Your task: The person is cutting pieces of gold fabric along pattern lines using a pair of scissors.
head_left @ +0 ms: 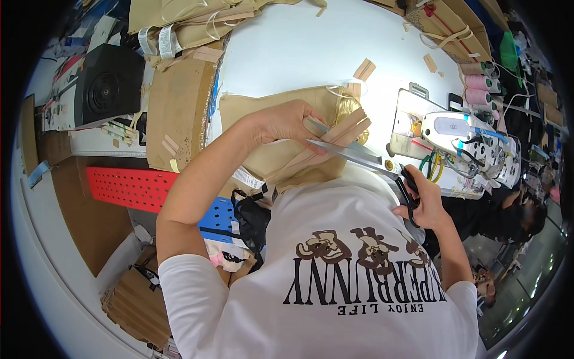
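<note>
My left hand (288, 124) is closed on the edge of a beige fabric piece (257, 113), which lies across the white table and toward my lap. Beside its fingers, a ribbed beige strip (350, 128) sticks out from the fabric to the upper right. Black-handled scissors (362, 157) are in my right hand (427, 200), with fingers through the handles. Their blades point left and appear parted, with the strip between them, close to my left fingers. Shiny gold material (350, 107) shows at the fabric's right edge.
A white sewing machine (463, 131) stands at the right, with thread spools (478, 82) behind it. Cardboard (173, 107) and a black boxy device (110, 87) are at the left. More beige pieces (197, 27) lie at the back. Small beige scraps (364, 69) dot the table.
</note>
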Available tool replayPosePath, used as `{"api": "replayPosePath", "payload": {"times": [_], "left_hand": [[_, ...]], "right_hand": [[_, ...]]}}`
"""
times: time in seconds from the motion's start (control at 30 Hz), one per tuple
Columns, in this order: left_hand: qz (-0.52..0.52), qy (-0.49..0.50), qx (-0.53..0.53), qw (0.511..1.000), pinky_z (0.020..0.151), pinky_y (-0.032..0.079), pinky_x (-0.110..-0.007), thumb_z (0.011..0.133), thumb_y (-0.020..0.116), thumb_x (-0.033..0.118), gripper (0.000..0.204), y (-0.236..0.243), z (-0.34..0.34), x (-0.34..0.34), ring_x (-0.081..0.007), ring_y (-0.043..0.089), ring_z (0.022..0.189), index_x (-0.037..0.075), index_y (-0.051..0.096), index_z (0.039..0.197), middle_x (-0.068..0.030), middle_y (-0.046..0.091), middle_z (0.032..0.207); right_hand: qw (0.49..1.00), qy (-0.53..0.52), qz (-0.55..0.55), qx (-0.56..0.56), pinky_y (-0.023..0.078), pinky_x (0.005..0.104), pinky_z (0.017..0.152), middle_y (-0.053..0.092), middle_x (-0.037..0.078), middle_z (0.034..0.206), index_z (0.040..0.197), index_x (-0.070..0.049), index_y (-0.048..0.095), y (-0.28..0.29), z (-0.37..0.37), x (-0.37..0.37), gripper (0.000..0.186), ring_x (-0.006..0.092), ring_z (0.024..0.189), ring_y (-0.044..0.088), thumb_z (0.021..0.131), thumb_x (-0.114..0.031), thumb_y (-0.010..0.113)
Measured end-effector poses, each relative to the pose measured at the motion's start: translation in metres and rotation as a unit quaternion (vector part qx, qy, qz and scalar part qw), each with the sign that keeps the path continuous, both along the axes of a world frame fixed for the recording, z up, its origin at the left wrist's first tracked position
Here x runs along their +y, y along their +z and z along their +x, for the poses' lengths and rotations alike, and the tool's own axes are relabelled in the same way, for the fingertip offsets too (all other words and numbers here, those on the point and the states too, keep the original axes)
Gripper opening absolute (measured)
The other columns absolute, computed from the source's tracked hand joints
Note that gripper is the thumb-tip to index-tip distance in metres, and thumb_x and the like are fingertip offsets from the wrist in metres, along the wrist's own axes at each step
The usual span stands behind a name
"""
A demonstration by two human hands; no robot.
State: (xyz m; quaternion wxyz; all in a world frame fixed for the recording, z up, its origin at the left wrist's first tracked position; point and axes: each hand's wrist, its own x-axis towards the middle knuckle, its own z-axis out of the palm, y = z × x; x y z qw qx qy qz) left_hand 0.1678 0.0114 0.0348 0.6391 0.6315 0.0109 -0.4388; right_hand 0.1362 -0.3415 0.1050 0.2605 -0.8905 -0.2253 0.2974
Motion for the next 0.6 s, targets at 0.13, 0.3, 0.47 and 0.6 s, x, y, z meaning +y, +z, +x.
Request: {"api": "replayPosePath", "payload": {"times": [0.13,0.3,0.47,0.6], "left_hand": [[-0.005,0.011,0.007,1.000,0.076,0.047,-0.023,0.065,0.079,0.000,0.038,-0.002,-0.002,-0.001,-0.0091,0.057,0.085,-0.001,0.065,0.100,-0.0032,0.062,0.091],[-0.002,0.049,0.031,0.998,0.075,0.049,-0.023,0.067,0.076,-0.002,0.037,0.001,-0.002,-0.001,-0.0091,0.058,0.084,-0.002,0.064,0.101,-0.0044,0.062,0.095],[-0.008,0.047,0.050,0.998,0.074,0.052,-0.025,0.065,0.077,-0.003,0.040,0.002,-0.002,-0.001,-0.0140,0.060,0.087,-0.003,0.061,0.102,-0.0089,0.061,0.096],[0.013,0.072,0.047,0.996,0.073,0.055,-0.026,0.063,0.078,-0.004,0.046,0.011,-0.003,-0.004,-0.0173,0.062,0.088,-0.004,0.058,0.103,-0.0119,0.061,0.095]], "right_hand": [[1.000,0.004,-0.011,-0.008,0.041,0.0270,0.055,0.049,0.005,0.069,0.122,0.001,0.044,0.003,0.000,0.006,0.093,0.0161,0.058,0.047,0.053,-0.045,0.084],[0.997,0.017,-0.017,-0.068,0.042,0.0282,0.055,0.052,0.008,0.074,0.122,0.000,0.044,0.003,-0.001,0.014,0.092,0.0185,0.059,0.048,0.054,-0.046,0.083],[1.000,0.001,-0.029,-0.011,0.043,0.0291,0.057,0.053,0.009,0.076,0.123,0.001,0.043,0.005,0.000,0.019,0.094,0.0199,0.061,0.050,0.053,-0.048,0.082],[0.999,0.018,-0.036,-0.019,0.043,0.0301,0.057,0.053,0.009,0.076,0.124,0.001,0.042,0.004,0.001,0.020,0.094,0.0217,0.061,0.050,0.054,-0.047,0.081]]}}
